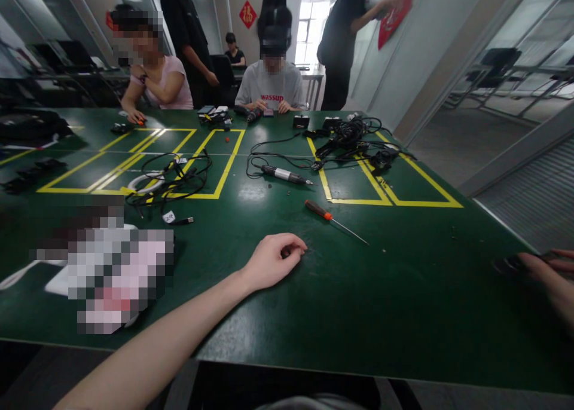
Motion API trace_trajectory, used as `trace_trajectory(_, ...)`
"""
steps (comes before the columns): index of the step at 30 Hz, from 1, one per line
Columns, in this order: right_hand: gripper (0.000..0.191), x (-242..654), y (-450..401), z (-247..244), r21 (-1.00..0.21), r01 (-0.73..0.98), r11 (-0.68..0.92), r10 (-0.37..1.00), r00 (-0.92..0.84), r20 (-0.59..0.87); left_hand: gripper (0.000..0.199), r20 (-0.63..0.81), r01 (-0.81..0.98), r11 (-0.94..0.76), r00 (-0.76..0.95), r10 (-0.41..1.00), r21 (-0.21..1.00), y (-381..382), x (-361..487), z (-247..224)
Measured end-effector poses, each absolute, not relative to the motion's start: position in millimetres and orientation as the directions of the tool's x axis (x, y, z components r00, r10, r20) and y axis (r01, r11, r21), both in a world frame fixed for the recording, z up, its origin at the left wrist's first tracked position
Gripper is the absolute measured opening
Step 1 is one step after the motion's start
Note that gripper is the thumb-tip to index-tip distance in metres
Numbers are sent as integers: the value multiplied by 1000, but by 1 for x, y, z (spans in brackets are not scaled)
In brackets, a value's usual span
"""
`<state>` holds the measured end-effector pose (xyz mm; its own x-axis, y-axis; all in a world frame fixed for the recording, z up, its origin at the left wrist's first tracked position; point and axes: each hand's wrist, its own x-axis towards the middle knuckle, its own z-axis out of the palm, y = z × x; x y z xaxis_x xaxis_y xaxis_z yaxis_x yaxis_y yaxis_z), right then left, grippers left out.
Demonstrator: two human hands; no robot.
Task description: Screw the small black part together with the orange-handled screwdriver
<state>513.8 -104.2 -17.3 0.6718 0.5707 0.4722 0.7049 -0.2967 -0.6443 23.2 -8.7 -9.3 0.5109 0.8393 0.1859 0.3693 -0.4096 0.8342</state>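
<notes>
My left hand (274, 260) rests on the green table with its fingers curled and thumb and fingertips pressed together. Whether anything tiny sits in that pinch I cannot make out. Just beyond it lies a screwdriver (319, 210) with a dark and orange handle, its thin shaft pointing right and toward me. Farther back is a silver and black electric screwdriver (283, 174) with a cord. At the right edge, my right hand (547, 278) is blurred and partly cut off, its fingers around a dark object (511, 265) whose kind does not show.
Tangled black cables (352, 135) lie at the back right, and a coil of cables (179, 177) at the back left. Blurred-out items (130, 278) occupy the left side. Yellow tape (359, 202) marks rectangles. People sit across the table (403, 314); others stand behind.
</notes>
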Motion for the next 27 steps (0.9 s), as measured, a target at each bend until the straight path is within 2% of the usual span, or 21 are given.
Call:
trace_trajectory(1, 50, 511, -105, -16, -713, 596, -369, 506, 773, 383, 19, 186, 369, -411, 512, 839, 834, -9, 23, -9)
trace_trajectory(3, 53, 500, -105, -10, -766, 507, -395, 456, 832, 315, 19, 188, 368, -413, 514, 837, 833, -9, 23, -10)
trace_trajectory(9, 52, 470, -105, 7, -787, 544, -292, 494, 790, 363, 19, 187, 374, -417, 517, 835, 828, -8, 22, -9)
trace_trajectory(12, 49, 470, -105, 6, -764, 547, -341, 495, 796, 349, 19, 185, 370, -416, 521, 833, 831, -8, 22, -8)
trace_trajectory(17, 57, 479, -107, -1, -719, 532, -448, 477, 822, 311, 18, 181, 379, -413, 517, 836, 828, -8, 23, -9)
trace_trajectory(24, 52, 459, -108, 12, -794, 384, -472, 457, 876, 152, 19, 181, 374, -412, 519, 835, 831, -8, 23, -8)
trace_trajectory(27, 46, 442, -106, 22, -814, 382, -438, 484, 863, 144, 18, 183, 370, -412, 518, 836, 833, -8, 23, -8)
